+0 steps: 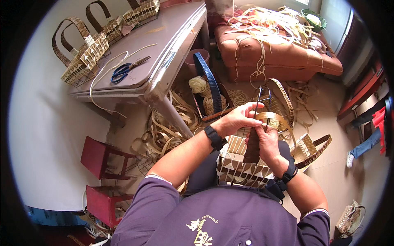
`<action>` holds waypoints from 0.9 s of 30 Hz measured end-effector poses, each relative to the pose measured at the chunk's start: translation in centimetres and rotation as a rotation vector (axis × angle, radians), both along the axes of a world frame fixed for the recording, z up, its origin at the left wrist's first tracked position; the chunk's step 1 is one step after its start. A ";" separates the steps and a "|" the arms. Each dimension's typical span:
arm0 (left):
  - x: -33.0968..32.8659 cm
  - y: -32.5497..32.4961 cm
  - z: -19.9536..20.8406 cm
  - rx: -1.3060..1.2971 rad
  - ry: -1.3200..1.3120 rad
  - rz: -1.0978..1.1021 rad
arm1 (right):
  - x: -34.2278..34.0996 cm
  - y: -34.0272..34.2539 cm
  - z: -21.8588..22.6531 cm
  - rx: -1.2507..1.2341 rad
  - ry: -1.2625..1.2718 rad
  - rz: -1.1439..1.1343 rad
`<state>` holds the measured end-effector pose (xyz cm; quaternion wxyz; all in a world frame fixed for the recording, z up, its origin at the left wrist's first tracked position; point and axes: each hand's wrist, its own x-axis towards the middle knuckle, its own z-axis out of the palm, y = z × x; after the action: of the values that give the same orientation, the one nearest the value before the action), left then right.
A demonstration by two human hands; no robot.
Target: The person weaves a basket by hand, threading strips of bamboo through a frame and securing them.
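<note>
A half-woven basket (pixel 236 164) of tan and pale strips rests on my lap. Its wire handle frame (pixel 262 96) stands up, partly wrapped in dark brown strip (pixel 251 149). My left hand (pixel 237 119) pinches a tan strip (pixel 274 117) at the frame's upper part. My right hand (pixel 267 141) grips the wrapped lower part of the handle and the strip beside it. Both wrists wear black bands.
A grey table (pixel 164 45) at left carries blue scissors (pixel 123 71), a white cord and finished baskets (pixel 84 55). Loose strips (pixel 164 131) litter the floor by a bag of twine balls (pixel 207 92). Two red stools (pixel 98 158) stand lower left; a brown sofa (pixel 283 57) behind.
</note>
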<state>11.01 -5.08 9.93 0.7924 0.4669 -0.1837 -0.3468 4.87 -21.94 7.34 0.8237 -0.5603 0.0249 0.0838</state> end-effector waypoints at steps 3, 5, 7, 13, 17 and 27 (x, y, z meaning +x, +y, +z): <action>1.8 0.7 -1.9 -0.043 0.054 -0.152 | -0.1 -0.2 0.1 -0.062 0.039 -0.020; 1.9 0.9 -1.6 0.019 0.107 -0.121 | -0.1 -0.2 0.2 -0.054 0.030 -0.005; 3.5 2.4 -3.8 0.065 0.114 -0.060 | -0.3 -0.3 0.5 -0.024 0.026 0.013; 4.0 13.7 -13.0 -0.121 0.604 0.643 | -0.8 -1.1 -0.6 0.014 0.023 0.040; -1.9 30.0 -21.3 0.121 0.661 1.093 | -0.7 -0.6 -0.7 0.067 0.015 0.076; -10.1 30.6 -18.0 1.870 -0.392 0.318 | -0.4 -0.3 -1.3 0.065 0.049 0.076</action>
<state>0.89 25.48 -8.10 0.0937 0.9777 0.1028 -0.1576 4.49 -22.26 6.01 0.8368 -0.5316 0.0211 0.1293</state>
